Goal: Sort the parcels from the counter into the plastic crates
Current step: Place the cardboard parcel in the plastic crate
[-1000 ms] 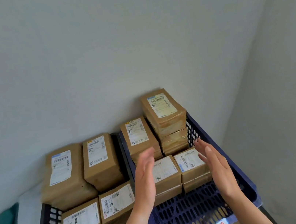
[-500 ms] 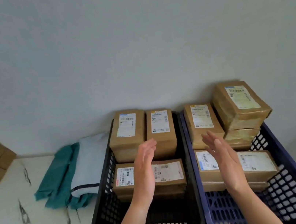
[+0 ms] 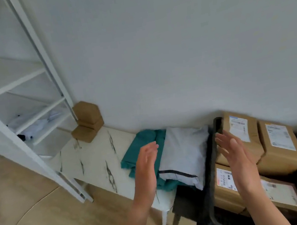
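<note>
Parcels (image 3: pixel 275 143) in black crate (image 3: pixel 212 162)

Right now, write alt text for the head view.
Empty left hand and right hand hover where a white marbled counter, bearing a teal bag, a grey mailer and two stacked brown cardboard parcels, meets a black plastic crate of labelled brown boxes.

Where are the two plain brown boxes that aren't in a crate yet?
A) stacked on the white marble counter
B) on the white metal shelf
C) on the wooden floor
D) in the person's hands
A: the two plain brown cardboard boxes sit stacked at the far end of the white marble-patterned counter, while the left hand and the right hand hold nothing.
</note>
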`<state>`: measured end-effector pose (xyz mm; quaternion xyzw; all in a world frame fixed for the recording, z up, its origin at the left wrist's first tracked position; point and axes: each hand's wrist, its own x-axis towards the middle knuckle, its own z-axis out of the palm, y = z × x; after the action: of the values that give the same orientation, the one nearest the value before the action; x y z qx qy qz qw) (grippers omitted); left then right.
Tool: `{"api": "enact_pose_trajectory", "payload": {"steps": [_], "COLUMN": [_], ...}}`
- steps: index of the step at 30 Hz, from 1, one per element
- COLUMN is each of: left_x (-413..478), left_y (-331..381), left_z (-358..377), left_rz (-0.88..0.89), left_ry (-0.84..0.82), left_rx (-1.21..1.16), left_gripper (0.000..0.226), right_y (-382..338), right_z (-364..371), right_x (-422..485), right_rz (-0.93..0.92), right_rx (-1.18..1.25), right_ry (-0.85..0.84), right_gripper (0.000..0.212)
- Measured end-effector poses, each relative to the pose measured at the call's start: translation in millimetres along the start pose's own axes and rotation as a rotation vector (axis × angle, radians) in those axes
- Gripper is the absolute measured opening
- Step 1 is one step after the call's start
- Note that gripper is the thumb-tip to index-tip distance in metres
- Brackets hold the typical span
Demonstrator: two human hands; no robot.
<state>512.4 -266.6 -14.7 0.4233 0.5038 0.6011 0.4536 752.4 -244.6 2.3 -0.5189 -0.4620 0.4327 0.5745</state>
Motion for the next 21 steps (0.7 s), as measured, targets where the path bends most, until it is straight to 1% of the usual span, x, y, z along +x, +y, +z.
{"api": "enact_pose_trajectory", "payload": {"steps": [3, 8, 11, 16, 21], "left_x": [9.5, 26.2, 36.6, 66.9, 128.2], "left_y": [10.0, 21.8, 25.8, 28.5, 30.4], "left_z": [-62.5, -143.7, -183.5, -232.7, -282.6], "left_rz": [-0.016, 0.007, 0.008, -0.021, -0.037], "left_ry": [0.081, 0.236, 0.309, 0.377, 0.419], "left_rx": [0.001, 0.019, 0.01, 0.033, 0.104], "left_gripper": [0.025, 0.023, 0.03, 0.025, 0.026], "right_y": [-1.5, 3.1, 8.8, 19.6, 45.0], "right_z": [70.6, 167.6, 220.4, 295.3, 381.1], "right_x": [-2.1, 0.8, 8.0, 32.1, 78.7], "right_rz": [-0.012, -0.014, 0.015, 0.03, 0.067], "right_rx": [0.033, 0.041, 0.019, 0.037, 0.109], "right_ry": [-0.07, -0.201, -0.278, -0.345, -0.378], "right_gripper": [0.04, 0.032, 0.033, 0.034, 0.035]}}
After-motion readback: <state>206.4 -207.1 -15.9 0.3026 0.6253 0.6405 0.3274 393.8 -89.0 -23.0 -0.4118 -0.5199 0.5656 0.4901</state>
